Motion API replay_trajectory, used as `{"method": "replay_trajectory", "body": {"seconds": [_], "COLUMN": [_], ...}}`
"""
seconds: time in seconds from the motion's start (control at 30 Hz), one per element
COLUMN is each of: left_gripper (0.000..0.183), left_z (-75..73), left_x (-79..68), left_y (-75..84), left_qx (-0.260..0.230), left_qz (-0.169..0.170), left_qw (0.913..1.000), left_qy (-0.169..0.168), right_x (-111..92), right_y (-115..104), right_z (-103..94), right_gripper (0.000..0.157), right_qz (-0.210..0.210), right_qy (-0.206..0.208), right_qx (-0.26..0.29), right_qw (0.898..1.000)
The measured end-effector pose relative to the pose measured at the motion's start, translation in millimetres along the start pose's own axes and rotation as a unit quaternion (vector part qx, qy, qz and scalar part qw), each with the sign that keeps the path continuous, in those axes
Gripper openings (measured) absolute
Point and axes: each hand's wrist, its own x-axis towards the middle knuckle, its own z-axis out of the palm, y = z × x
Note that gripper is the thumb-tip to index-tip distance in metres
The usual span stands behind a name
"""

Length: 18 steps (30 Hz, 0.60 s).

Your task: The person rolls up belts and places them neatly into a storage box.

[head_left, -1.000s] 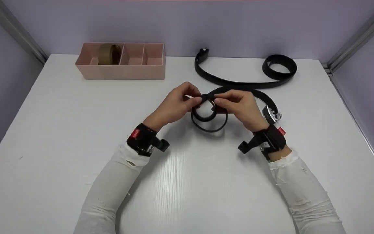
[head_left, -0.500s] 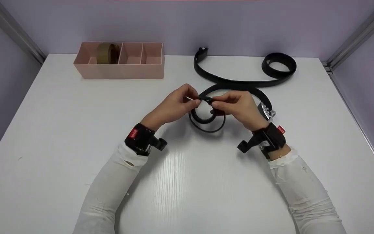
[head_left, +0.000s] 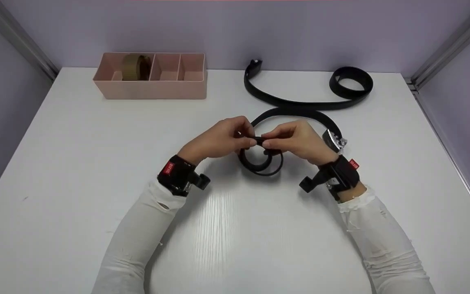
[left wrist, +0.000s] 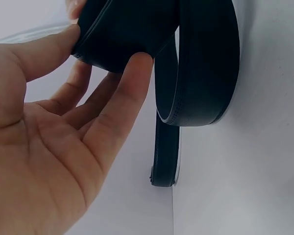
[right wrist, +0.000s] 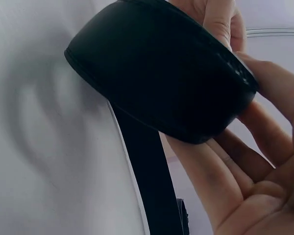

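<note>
Both hands work on the rolled end of a black leather belt (head_left: 255, 168) at mid-table. My left hand (head_left: 220, 139) pinches the coil's top from the left, thumb on the near side. From the right, my right hand (head_left: 298, 141) pinches the same spot, its fingertips close to the left ones. Below the fingers hang the coil's round turns, a thinner-looking loop bulging to the right. In the right wrist view the belt coil (right wrist: 157, 68) shows its broad outer face, fingers along its lower edge. The belt's strap arches behind the right hand to a silver buckle (head_left: 333, 140).
A second black belt (head_left: 351, 96) lies behind, coiled at its right end and curving to an upturned end at left. A pink divided box (head_left: 155, 90) stands at back left, with a brown tape roll (head_left: 131, 67) in its left compartment. Pale walls border the table.
Both hands have come nearer to the person with the coil, and their fingertips have drawn closer together. The outer loop now hangs closer to the inner turns. The buckle has shifted slightly left.
</note>
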Motion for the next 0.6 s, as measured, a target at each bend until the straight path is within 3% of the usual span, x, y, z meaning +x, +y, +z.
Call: {"method": "replay_trajectory", "body": {"seconds": [0.23, 0.47, 0.6], "left_gripper": [0.017, 0.017, 0.018], "left_z": [2.0, 2.6, 1.4], "left_x": [3.0, 4.7, 4.1], "left_y": [-0.2, 1.1, 1.8], "left_qx": [-0.01, -0.096, -0.11], "left_qz": [0.023, 0.0, -0.006], "left_qw": [0.998, 0.9845, 0.9815], "left_qy": [0.058, 0.147, 0.157], "right_x": [1.2, 2.2, 3.0], "right_y": [2.4, 4.5, 3.5], "right_z": [0.4, 1.2, 2.2], "right_gripper": [0.028, 0.032, 0.034], "right_qz": [-0.027, -0.066, -0.069], "right_qy": [0.049, 0.105, 0.103], "right_qx": [0.034, 0.097, 0.096], "right_qw": [0.998, 0.988, 0.988]}}
